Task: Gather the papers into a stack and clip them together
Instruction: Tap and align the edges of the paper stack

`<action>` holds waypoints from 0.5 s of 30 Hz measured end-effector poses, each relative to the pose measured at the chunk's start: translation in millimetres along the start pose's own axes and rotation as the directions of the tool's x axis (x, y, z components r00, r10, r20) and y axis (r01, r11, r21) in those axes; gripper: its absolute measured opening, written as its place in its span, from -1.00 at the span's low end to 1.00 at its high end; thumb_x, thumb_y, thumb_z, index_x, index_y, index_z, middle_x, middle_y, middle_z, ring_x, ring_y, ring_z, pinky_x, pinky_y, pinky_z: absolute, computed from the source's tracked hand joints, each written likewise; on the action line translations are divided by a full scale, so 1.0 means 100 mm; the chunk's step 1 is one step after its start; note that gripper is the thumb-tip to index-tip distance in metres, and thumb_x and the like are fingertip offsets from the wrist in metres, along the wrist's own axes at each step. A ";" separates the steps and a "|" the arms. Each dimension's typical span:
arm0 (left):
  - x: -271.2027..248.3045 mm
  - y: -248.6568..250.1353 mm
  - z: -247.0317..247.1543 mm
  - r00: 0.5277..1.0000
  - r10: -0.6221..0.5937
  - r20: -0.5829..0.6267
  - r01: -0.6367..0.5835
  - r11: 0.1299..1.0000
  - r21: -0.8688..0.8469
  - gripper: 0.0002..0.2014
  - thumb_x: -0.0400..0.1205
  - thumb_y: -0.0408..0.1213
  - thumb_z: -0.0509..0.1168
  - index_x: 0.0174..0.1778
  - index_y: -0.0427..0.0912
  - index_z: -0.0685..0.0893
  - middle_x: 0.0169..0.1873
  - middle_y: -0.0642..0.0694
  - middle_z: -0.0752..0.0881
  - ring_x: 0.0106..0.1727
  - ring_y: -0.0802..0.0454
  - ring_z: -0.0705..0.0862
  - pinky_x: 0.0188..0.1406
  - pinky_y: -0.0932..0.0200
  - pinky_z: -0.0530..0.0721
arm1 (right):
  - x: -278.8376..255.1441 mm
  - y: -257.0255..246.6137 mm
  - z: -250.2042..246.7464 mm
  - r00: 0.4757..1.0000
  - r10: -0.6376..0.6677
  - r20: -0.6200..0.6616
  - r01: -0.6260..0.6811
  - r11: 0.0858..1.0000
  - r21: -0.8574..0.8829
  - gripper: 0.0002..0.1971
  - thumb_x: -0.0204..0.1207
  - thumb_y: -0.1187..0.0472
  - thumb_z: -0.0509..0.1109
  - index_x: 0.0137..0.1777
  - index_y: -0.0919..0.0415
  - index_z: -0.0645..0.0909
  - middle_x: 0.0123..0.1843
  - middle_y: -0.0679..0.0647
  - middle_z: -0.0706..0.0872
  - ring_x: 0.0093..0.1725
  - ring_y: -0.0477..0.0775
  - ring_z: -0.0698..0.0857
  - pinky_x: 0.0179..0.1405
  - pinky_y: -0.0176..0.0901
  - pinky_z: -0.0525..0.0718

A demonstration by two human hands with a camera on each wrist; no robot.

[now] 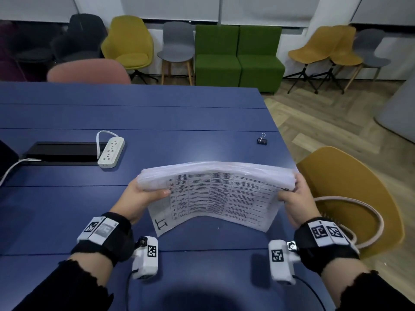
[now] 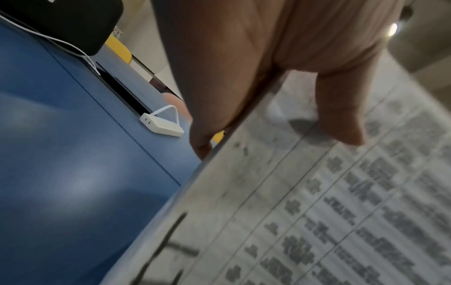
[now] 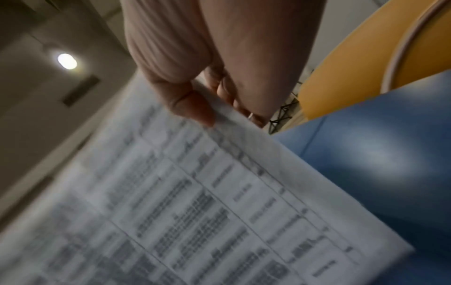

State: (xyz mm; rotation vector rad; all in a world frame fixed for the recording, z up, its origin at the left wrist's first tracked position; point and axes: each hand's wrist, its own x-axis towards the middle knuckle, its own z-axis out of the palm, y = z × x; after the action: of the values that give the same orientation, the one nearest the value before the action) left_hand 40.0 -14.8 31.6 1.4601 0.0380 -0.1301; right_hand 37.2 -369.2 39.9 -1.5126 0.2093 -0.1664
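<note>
Office meeting room or shared workspace. Long blue bench (image 1: 157,113) with a recessed cable tray (image 1: 62,152) and a white power strip (image 1: 111,151); a black binder clip (image 1: 262,140) lies near its far right edge. Mixed seating lines the far wall: mustard chairs (image 1: 129,44), grey chair (image 1: 177,47), green upholstered seats (image 1: 238,57); herringbone wood floor (image 1: 325,122), roller blinds (image 1: 170,7).

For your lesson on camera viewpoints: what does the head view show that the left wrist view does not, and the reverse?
Only the head view shows the binder clip lying apart on the blue table, the right hand and the chairs beyond. Only the left wrist view shows the left thumb pressed on the printed sheet close up. Both show the left hand, the papers and the white power strip.
</note>
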 end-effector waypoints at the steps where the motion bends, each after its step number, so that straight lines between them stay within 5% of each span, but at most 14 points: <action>1: 0.02 -0.03 0.03 1.000 -0.003 -0.023 0.003 1.000 0.002 -0.39 0.26 -0.44 0.56 0.27 -0.41 0.65 0.16 -0.34 0.77 0.23 -0.28 0.73 0.34 -0.23 0.62 | 0.00 0.05 0.03 1.000 0.018 -0.007 -0.019 0.999 -0.031 -0.45 0.22 0.83 0.09 -0.03 0.22 0.54 -0.14 0.14 0.63 -0.22 -0.08 0.64 -0.23 -0.23 0.61; 4: 0.07 -0.05 0.13 0.996 0.011 -0.085 -0.009 1.000 0.024 -0.53 0.34 -0.52 0.51 0.20 -0.39 0.70 0.13 -0.31 0.79 0.21 -0.23 0.74 0.36 -0.26 0.60 | -0.01 0.05 0.13 0.998 0.018 -0.057 -0.022 0.997 -0.069 -0.55 0.26 0.78 0.14 -0.13 0.27 0.62 -0.24 0.11 0.67 -0.27 -0.07 0.69 -0.27 -0.22 0.65; 7: 0.06 0.02 0.09 0.994 0.055 -0.095 -0.052 0.998 0.038 -0.58 0.27 -0.46 0.50 0.08 -0.27 0.76 0.01 -0.16 0.85 0.10 -0.06 0.79 0.24 -0.07 0.66 | 0.01 -0.06 0.09 0.998 -0.044 -0.053 0.045 0.999 0.011 -0.52 0.26 0.77 0.16 -0.06 0.24 0.63 -0.14 0.12 0.70 -0.21 -0.14 0.71 -0.21 -0.20 0.66; 11: 0.03 -0.02 0.00 0.999 0.020 -0.034 -0.021 0.999 -0.027 -0.34 0.22 -0.38 0.59 0.27 -0.40 0.64 0.15 -0.34 0.77 0.20 -0.27 0.74 0.26 -0.18 0.65 | 0.05 -0.03 0.01 1.000 -0.024 -0.005 0.024 1.000 0.020 -0.54 0.11 0.62 0.29 -0.02 0.20 0.53 -0.07 0.16 0.63 -0.11 0.04 0.62 -0.18 -0.12 0.58; 15: 0.09 -0.11 0.16 0.996 -0.035 -0.077 0.032 0.999 -0.041 -0.53 0.32 -0.55 0.52 0.18 -0.42 0.70 0.13 -0.35 0.78 0.20 -0.28 0.74 0.36 -0.27 0.59 | 0.11 0.11 0.09 0.997 0.071 -0.015 -0.071 0.997 -0.018 -0.35 -0.05 0.55 0.23 0.18 0.46 0.53 -0.04 0.30 0.69 -0.04 0.18 0.68 -0.16 -0.06 0.65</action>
State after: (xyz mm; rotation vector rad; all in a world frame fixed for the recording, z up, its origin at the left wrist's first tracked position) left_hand 46.9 -32.4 21.1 1.4244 0.1279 -0.0989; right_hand 49.7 -362.1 28.9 -1.5206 0.2767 -0.1188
